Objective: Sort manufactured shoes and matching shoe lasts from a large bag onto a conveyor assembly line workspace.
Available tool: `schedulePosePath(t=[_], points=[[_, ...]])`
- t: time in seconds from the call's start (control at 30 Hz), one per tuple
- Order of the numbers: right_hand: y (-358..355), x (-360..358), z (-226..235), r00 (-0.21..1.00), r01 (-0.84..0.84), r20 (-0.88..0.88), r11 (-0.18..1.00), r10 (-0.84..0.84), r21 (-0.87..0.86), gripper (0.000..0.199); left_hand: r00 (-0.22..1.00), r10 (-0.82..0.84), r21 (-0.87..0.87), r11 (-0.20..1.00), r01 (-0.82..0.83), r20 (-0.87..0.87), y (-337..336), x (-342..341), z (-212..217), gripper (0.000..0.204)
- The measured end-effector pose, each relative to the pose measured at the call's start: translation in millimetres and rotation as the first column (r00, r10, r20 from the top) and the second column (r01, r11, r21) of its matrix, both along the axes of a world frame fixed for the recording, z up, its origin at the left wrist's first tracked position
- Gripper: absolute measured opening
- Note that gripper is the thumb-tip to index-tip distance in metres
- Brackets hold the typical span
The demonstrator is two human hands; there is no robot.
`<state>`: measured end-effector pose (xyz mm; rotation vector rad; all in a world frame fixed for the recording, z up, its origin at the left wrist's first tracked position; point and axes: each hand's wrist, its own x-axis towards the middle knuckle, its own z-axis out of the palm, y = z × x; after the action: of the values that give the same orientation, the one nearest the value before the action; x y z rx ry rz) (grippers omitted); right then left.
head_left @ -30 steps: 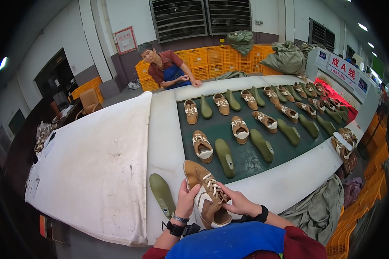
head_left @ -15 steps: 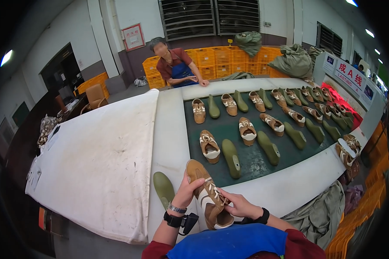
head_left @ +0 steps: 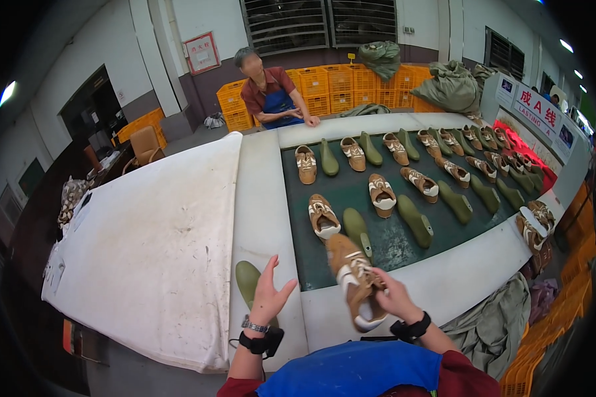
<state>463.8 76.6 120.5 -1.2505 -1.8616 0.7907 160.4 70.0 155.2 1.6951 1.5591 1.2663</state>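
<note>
My right hand (head_left: 396,296) grips a brown sneaker (head_left: 354,281) with white trim and white laces by its ankle opening. The toe points away from me, over the near edge of the green conveyor belt (head_left: 391,259). Empty, my left hand (head_left: 271,296) is raised with thumb and fingers apart. Just beside it a green shoe last (head_left: 246,279) lies on the white table top, partly covered by my hand and wrist. Beyond the held sneaker, another brown sneaker (head_left: 324,218) and a green last (head_left: 356,228) rest on the belt.
More sneakers and lasts lie in rows on the belt. A white cloth (head_left: 146,245) covers the table at left. Across the table a person in a blue apron (head_left: 278,109) leans on its edge. Orange crates (head_left: 341,86) stand behind; two sneakers (head_left: 530,231) sit at the right corner.
My left hand has let go of the sneaker and opened. My right hand has carried the sneaker to the right, toward the belt. The belt's rows have shifted slightly.
</note>
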Motion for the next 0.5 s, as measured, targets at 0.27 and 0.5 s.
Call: schedulePosePath(t=[0.27,0.5], points=[[-22.1,152.4,-82.4,0.623,0.621,0.655,0.779,-0.428,-0.082,0.059,0.87,0.164,-0.088,0.969,-0.23,-0.465,-19.3,-73.4,-104.2,0.038],[-10.9,163.0,-95.7,0.672,0.7,0.552,0.666,-0.493,-0.258,0.067,0.918,0.303,0.016,0.951,-0.309,-0.257,-16.5,-76.6,-140.9,0.014]])
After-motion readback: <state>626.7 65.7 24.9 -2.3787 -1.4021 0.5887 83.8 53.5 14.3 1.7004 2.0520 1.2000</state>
